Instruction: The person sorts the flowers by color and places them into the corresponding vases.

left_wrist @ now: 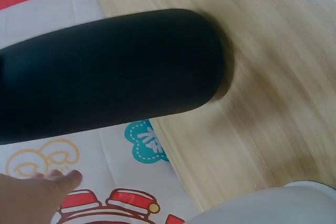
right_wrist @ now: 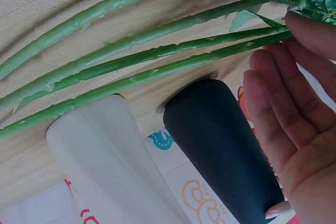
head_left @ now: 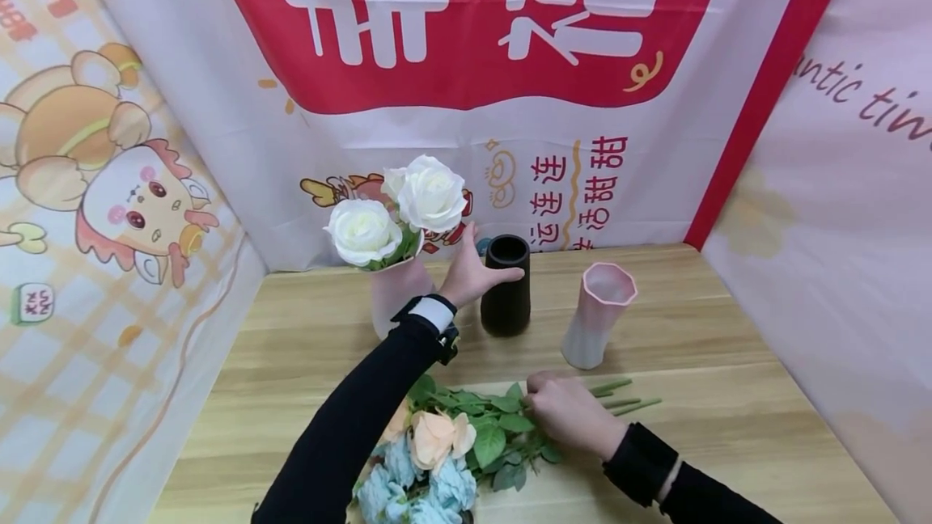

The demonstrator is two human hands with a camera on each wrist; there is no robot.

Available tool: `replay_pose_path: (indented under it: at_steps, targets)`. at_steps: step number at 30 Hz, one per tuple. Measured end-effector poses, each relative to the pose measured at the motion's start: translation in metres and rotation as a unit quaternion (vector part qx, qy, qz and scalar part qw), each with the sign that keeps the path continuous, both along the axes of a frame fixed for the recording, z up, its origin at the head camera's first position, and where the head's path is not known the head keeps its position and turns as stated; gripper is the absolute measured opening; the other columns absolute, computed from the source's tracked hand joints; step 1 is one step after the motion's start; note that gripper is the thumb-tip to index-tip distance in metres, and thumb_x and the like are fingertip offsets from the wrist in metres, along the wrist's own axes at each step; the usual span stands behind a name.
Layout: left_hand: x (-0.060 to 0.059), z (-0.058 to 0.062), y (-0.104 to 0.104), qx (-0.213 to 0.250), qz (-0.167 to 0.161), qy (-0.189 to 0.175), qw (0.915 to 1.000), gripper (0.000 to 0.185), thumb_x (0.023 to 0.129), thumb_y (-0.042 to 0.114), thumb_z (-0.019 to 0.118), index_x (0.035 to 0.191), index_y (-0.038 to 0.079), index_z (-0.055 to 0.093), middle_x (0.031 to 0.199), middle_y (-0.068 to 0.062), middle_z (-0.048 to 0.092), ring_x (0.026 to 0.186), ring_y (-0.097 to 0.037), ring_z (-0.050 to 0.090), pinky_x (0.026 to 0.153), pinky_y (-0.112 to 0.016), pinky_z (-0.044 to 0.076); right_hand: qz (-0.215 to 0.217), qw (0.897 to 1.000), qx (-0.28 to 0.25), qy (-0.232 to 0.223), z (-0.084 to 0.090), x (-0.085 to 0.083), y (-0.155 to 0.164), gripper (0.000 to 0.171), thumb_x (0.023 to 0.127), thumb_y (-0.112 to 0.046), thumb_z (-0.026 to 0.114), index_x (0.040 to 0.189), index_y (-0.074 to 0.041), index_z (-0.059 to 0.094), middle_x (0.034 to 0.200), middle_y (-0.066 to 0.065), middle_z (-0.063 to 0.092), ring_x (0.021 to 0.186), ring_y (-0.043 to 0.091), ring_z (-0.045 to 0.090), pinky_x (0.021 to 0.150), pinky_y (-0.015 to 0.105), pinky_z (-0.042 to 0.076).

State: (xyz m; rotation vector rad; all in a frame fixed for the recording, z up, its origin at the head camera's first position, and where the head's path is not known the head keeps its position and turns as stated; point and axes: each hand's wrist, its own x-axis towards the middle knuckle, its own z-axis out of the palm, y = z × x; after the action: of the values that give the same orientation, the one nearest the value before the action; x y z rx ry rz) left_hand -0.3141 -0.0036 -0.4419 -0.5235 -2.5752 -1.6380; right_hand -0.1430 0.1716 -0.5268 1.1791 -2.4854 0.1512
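My left hand [head_left: 486, 261] is open beside a black vase [head_left: 506, 285] at the back of the wooden table [head_left: 728, 427]. Its fingers are straight and its thumb lies across the vase's front near the rim. In the left wrist view the black vase [left_wrist: 110, 72] fills the frame, with the hand [left_wrist: 37, 198] at the lower left. My right hand [head_left: 564, 411] rests over the green stems [head_left: 619, 399] of a bunch of artificial flowers [head_left: 437, 447]. The right wrist view shows its fingers [right_wrist: 283, 108] relaxed, with the fingertips next to the stems [right_wrist: 136, 59] and nothing gripped.
A frosted vase [head_left: 393, 297] holding white roses [head_left: 431, 194] stands left of the black vase. A pink vase [head_left: 599, 315] stands to its right. Printed banners [head_left: 473, 63] wall in the table at the back and on both sides.
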Motion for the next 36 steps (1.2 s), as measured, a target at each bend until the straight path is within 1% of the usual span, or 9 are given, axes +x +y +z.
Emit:
replay_pose_path:
  at_steps: [5, 8, 11, 14, 18, 20, 24, 30, 36]
  targets:
    - [-0.006, -0.006, 0.007, 0.008, -0.024, -0.011, 0.9996, 0.128, 0.066, 0.04, 0.092, 0.158, 0.012, 0.006, 0.155, -0.011, 0.03, 0.14, -0.022, 0.03, 0.111, -0.038, 0.029, 0.008, 1.0, -0.001, -0.003, 0.0, 0.0, -0.002, 0.017, 0.071, 0.001, 0.072, 0.069, -0.016, 0.07, 0.069, -0.006, 0.046, 0.06, 0.01, 0.044, 0.049, 0.025, 0.043]
    - [-0.007, -0.008, 0.012, -0.005, -0.022, -0.016, 0.9996, 0.125, 0.066, 0.042, 0.091, 0.157, 0.013, 0.012, 0.155, -0.011, 0.033, 0.138, -0.021, 0.033, 0.11, -0.038, 0.031, 0.004, 1.0, 0.001, -0.007, -0.001, -0.001, -0.004, 0.018, 0.07, 0.001, 0.072, 0.067, -0.016, 0.068, 0.069, -0.006, 0.045, 0.061, 0.01, 0.045, 0.05, 0.026, 0.043]
    - [-0.008, -0.011, 0.015, -0.008, -0.012, -0.007, 0.9999, 0.114, 0.066, 0.041, 0.091, 0.154, 0.011, 0.026, 0.149, -0.011, 0.041, 0.134, -0.022, 0.039, 0.107, -0.038, 0.034, -0.001, 1.0, 0.004, -0.007, -0.002, -0.001, -0.006, 0.02, 0.07, 0.002, 0.071, 0.066, -0.017, 0.067, 0.069, -0.007, 0.045, 0.061, 0.01, 0.046, 0.051, 0.026, 0.043]
    - [-0.01, -0.014, 0.015, -0.009, -0.012, 0.01, 0.9998, 0.096, 0.066, 0.039, 0.092, 0.144, 0.011, 0.043, 0.136, -0.007, 0.053, 0.123, -0.02, 0.049, 0.103, -0.035, 0.039, -0.008, 1.0, 0.008, -0.01, -0.004, -0.001, -0.006, 0.022, 0.068, 0.004, 0.07, 0.065, -0.017, 0.067, 0.068, -0.007, 0.046, 0.06, 0.01, 0.046, 0.05, 0.026, 0.043]
    - [-0.01, -0.015, 0.015, -0.02, -0.021, 0.025, 0.9993, 0.079, 0.066, 0.036, 0.092, 0.131, 0.011, 0.054, 0.121, -0.002, 0.06, 0.111, -0.016, 0.055, 0.097, -0.032, 0.043, -0.017, 1.0, 0.01, -0.012, -0.006, -0.002, -0.006, 0.023, 0.067, 0.005, 0.07, 0.064, -0.017, 0.065, 0.068, -0.006, 0.046, 0.06, 0.011, 0.047, 0.048, 0.027, 0.043]
    - [-0.01, -0.015, 0.015, -0.027, -0.024, 0.028, 0.9989, 0.077, 0.066, 0.036, 0.092, 0.129, 0.012, 0.055, 0.118, 0.0, 0.06, 0.109, -0.015, 0.055, 0.095, -0.031, 0.043, -0.018, 1.0, 0.01, -0.008, -0.007, -0.002, -0.006, 0.024, 0.066, 0.006, 0.069, 0.062, -0.017, 0.064, 0.068, -0.006, 0.047, 0.059, 0.012, 0.048, 0.047, 0.028, 0.042]
    - [-0.01, -0.016, 0.013, -0.021, -0.029, 0.023, 0.9991, 0.076, 0.065, 0.033, 0.092, 0.129, 0.013, 0.056, 0.116, 0.001, 0.061, 0.107, -0.015, 0.056, 0.095, -0.033, 0.044, -0.018, 1.0, 0.012, -0.003, -0.005, -0.001, -0.005, 0.025, 0.065, 0.008, 0.068, 0.063, -0.016, 0.063, 0.069, -0.005, 0.048, 0.06, 0.013, 0.05, 0.047, 0.028, 0.042]
    - [-0.012, -0.021, 0.009, 0.006, -0.049, 0.009, 0.9987, 0.074, 0.067, 0.03, 0.092, 0.129, 0.014, 0.056, 0.114, 0.002, 0.062, 0.106, -0.015, 0.057, 0.095, -0.034, 0.044, -0.027, 0.999, 0.035, 0.013, 0.001, 0.002, 0.0, 0.022, 0.069, 0.007, 0.076, 0.071, -0.013, 0.067, 0.073, -0.003, 0.05, 0.065, 0.013, 0.051, 0.049, 0.026, 0.044]
    - [-0.014, -0.024, 0.008, 0.021, -0.062, 0.001, 0.9979, 0.078, 0.066, 0.03, 0.092, 0.131, 0.011, 0.054, 0.114, 0.001, 0.063, 0.106, -0.016, 0.057, 0.096, -0.035, 0.044, -0.019, 0.999, 0.024, 0.035, 0.008, 0.004, 0.006, 0.023, 0.068, 0.009, 0.077, 0.078, -0.01, 0.07, 0.079, 0.0, 0.055, 0.071, 0.014, 0.054, 0.049, 0.025, 0.046]
